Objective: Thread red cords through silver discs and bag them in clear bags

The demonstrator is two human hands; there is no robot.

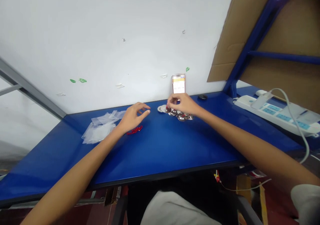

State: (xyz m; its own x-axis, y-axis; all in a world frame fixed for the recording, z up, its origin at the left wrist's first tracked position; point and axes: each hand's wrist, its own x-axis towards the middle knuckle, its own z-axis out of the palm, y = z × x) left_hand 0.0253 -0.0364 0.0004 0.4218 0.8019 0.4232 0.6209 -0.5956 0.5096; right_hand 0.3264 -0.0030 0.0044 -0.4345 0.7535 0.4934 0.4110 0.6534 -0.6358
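Observation:
My left hand (135, 116) hovers over the blue table with its fingers apart and nothing in them. Close below it lies a small red item (135, 130) with cut-out shapes, partly covered by the hand. To its left is a loose pile of clear plastic bags (100, 129). My right hand (182, 102) pinches a round shiny disc (168, 110) at the edge of a heap. Several more shiny discs (181, 117) lie beneath that hand, overlapping one another; the hand hides some of them. Pale discs (161, 109) show at the heap's left end.
Behind my right hand a phone (179, 83) leans upright on the white wall. A black mouse-like object (202, 97) sits at the back. On the right lies a white power strip (275, 113) with a cable. The blue table's front edge (162, 177) runs before me.

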